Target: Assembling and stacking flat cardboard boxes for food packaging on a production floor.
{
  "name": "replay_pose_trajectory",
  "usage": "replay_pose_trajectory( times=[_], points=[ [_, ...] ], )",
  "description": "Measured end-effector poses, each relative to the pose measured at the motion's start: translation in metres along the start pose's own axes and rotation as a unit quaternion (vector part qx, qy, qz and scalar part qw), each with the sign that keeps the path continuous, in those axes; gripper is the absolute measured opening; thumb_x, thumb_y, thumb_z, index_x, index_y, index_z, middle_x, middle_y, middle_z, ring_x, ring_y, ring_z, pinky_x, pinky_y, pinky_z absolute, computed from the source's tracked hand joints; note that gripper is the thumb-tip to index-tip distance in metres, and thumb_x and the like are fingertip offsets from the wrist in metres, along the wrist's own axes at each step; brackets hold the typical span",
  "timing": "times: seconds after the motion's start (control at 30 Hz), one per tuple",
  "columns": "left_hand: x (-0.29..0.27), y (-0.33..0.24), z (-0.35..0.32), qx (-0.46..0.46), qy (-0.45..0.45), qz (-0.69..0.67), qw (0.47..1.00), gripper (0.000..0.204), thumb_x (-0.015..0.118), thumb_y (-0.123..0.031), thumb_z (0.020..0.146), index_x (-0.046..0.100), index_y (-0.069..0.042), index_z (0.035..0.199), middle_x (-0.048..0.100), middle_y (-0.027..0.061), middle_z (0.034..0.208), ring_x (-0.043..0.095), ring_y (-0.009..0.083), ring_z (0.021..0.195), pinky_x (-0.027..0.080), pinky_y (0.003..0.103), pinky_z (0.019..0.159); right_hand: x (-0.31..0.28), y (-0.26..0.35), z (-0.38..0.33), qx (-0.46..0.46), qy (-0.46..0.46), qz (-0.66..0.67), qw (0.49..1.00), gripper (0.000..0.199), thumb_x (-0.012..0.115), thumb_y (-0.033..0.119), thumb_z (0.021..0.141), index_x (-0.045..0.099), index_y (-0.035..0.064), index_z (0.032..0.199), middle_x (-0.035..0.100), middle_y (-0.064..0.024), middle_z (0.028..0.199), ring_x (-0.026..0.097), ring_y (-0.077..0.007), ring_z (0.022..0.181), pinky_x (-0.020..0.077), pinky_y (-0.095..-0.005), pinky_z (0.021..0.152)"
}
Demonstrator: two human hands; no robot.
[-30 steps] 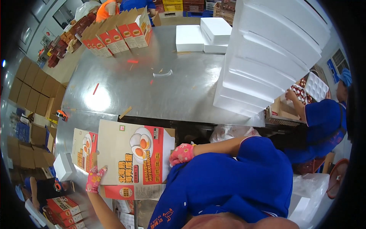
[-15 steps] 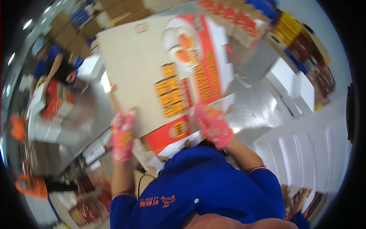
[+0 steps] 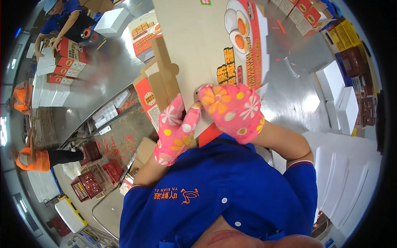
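Observation:
A large flattened cardboard carton (image 3: 192, 45), cream with a red printed strip and pictures of cut eggs, stands in front of me over the metal table. My left hand (image 3: 178, 132), in a pink flowered glove, is closed at its lower left part, thumb and fingers about the panel beside a brown cut-out flap (image 3: 163, 72). In a matching glove, my right hand (image 3: 231, 111) is wrapped over the lower part of the printed face, its fingertips tucked in and partly hidden. Both hands are close together near my chest.
A metal table (image 3: 111, 58) runs across. Far left, a co-worker (image 3: 62, 20) handles red-and-white boxes (image 3: 70, 58). White foam boxes (image 3: 347, 109) stand at the right, and stacked white sheets (image 3: 339, 173) nearer. Red crates (image 3: 87, 186) sit on the floor at left, near a person in orange (image 3: 35, 159).
The carton has shifted right and up in view, and a brown flap now shows at its left side. My left hand has come in toward my right, which now bends over the carton.

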State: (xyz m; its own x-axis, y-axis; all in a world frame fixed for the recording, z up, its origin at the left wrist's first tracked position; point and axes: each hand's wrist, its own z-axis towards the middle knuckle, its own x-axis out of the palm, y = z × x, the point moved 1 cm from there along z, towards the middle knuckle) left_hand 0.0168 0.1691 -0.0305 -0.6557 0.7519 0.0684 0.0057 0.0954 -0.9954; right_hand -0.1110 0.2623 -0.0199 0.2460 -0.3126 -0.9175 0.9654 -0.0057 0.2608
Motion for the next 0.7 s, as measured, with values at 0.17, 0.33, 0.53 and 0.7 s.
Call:
replay_pose_trajectory(
  times=[0.17, 0.33, 0.53, 0.7],
  points=[
    [-0.016, 0.009, 0.003, -0.081, 0.057, 0.172, 0.98, 0.035, 0.05, -0.003, 0.086, 0.049, 0.004, 0.121, 0.058, 0.0075, 0.111, 0.053, 0.0108, 0.1, 0.043, 0.024, 0.084, -0.005, -0.004, -0.006, -0.089, 0.033, 0.013, 0.995, 0.037, 0.051, 0.019, 0.076, 0.051, 0.0066, 0.111, 0.055, -0.0093, 0.095, 0.055, -0.0255, 0.09, 0.0448, -0.0391, 0.072],
    [-0.015, 0.015, 0.002, -0.003, 0.049, 0.103, 0.993, 0.036, 0.054, -0.003, 0.086, 0.048, 0.004, 0.122, 0.058, 0.0072, 0.11, 0.053, 0.0101, 0.098, 0.043, 0.023, 0.083, -0.033, -0.008, 0.0, -0.04, 0.127, -0.03, 0.991, 0.038, 0.053, 0.015, 0.073, 0.054, 0.008, 0.11, 0.055, -0.0087, 0.1, 0.054, -0.0254, 0.094, 0.0443, -0.0392, 0.077],
    [-0.013, 0.016, -0.001, 0.006, 0.089, 0.112, 0.99, 0.039, 0.055, -0.003, 0.085, 0.048, 0.004, 0.123, 0.058, 0.0077, 0.112, 0.053, 0.0108, 0.099, 0.043, 0.025, 0.084, -0.01, -0.019, 0.003, -0.13, 0.041, 0.002, 0.991, 0.027, 0.053, 0.016, 0.071, 0.056, 0.0111, 0.098, 0.054, -0.0043, 0.09, 0.055, -0.0228, 0.083, 0.0446, -0.0359, 0.066],
    [-0.017, 0.016, -0.003, -0.039, 0.065, 0.082, 0.994, 0.031, 0.058, -0.007, 0.084, 0.055, 0.002, 0.114, 0.061, 0.0065, 0.101, 0.054, 0.0099, 0.09, 0.043, 0.024, 0.079, 0.0, -0.004, 0.004, -0.109, 0.017, -0.047, 0.993, 0.021, 0.051, 0.02, 0.073, 0.054, 0.0135, 0.093, 0.052, -0.0015, 0.087, 0.054, -0.0215, 0.081, 0.043, -0.0343, 0.066]
  ],
)
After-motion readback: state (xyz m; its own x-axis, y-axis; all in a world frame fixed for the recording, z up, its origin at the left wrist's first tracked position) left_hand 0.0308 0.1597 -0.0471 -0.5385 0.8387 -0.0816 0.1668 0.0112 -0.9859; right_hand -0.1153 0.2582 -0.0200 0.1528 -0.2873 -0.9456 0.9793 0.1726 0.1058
